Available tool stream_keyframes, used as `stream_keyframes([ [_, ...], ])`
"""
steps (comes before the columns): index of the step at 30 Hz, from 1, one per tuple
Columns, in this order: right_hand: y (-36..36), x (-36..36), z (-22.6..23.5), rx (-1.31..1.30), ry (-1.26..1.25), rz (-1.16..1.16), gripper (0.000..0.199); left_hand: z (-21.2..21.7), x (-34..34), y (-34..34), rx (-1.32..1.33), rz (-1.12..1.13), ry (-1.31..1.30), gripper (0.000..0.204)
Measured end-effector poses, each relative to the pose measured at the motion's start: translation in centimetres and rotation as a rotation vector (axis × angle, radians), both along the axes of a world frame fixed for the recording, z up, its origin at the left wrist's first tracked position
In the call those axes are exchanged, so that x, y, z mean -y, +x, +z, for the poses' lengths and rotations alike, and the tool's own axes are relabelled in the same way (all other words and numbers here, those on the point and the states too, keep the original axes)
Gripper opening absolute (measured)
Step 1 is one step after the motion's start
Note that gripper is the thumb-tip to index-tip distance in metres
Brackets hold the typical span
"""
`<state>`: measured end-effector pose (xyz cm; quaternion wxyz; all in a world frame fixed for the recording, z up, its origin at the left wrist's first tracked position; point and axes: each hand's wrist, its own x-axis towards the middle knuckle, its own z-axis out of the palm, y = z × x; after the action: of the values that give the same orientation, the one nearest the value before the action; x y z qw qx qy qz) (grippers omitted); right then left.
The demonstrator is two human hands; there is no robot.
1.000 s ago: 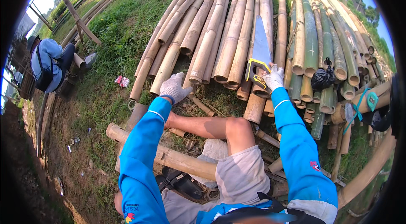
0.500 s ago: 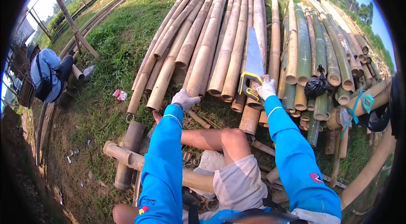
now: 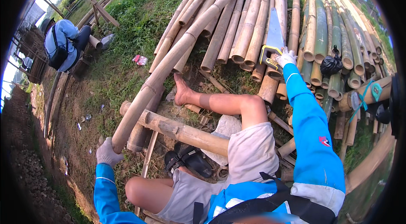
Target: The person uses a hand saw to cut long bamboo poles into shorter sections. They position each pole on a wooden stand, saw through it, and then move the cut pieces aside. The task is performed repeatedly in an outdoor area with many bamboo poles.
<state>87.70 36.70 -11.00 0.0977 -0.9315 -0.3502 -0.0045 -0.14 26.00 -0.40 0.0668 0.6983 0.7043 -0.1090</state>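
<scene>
My left hand (image 3: 109, 153), in a pale work glove, is closed round the near end of a long tan bamboo pole (image 3: 172, 62). The pole slants away to the upper right, over other poles. Its lower part crosses above the left end of a thick bamboo crosspiece (image 3: 186, 133); I cannot tell if they touch. My right hand (image 3: 286, 57), also gloved, grips the yellow and black handle of a hand saw (image 3: 275, 31). The saw's blade points away from me, over the bamboo stack. My bare foot (image 3: 182, 92) is beside the held pole.
Tan bamboo poles (image 3: 249, 33) lie side by side ahead, with greener ones (image 3: 320, 25) to the right. A black plastic bag (image 3: 331, 64) sits on those. A black sandal (image 3: 192, 160) and a pale stone (image 3: 226, 129) are below the crosspiece. Another person (image 3: 65, 44) sits at far left.
My left hand has moved down and left, now holding a pole whose near end is drawn out toward me. My right hand still has the saw. The view has shifted.
</scene>
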Motion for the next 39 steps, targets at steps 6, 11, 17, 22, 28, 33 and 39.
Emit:
stream_keyframes([
  [6, -12.9, 1.5, 3.5, 0.406, 0.265, 0.620, 0.066, -5.5, 16.0, -15.8, -0.262, 0.498, 0.045, 0.065],
  [11, -25.7, 0.0, -2.4, 0.226, 0.317, 1.132, 0.072, -9.1, 24.7, -19.6, -0.314, 0.899, 0.137, 0.063],
  [17, -35.3, -5.2, -5.3, 0.363, 0.245, 1.421, 0.095, -11.5, 19.5, -11.1, -0.001, 0.285, 0.450, 0.080],
  [22, -37.1, -12.4, -4.7, 0.509, -0.118, 1.481, 0.111, -12.5, 11.6, -2.4, 0.177, 0.116, 0.456, 0.082],
  [28, -40.0, -14.9, -2.6, 0.655, -0.383, 1.511, 0.085, -14.0, 9.3, -1.7, 0.117, 0.292, 0.257, 0.058],
  [33, -47.2, -9.8, -1.0, 0.536, -0.307, 1.829, 0.076, -14.4, 17.3, -7.9, 0.023, 0.466, 0.209, 0.052],
  [39, -65.4, 0.7, -3.4, 0.366, 0.141, 2.214, 0.071, -17.1, 32.6, -10.1, -0.089, 1.379, 0.904, 0.050],
])
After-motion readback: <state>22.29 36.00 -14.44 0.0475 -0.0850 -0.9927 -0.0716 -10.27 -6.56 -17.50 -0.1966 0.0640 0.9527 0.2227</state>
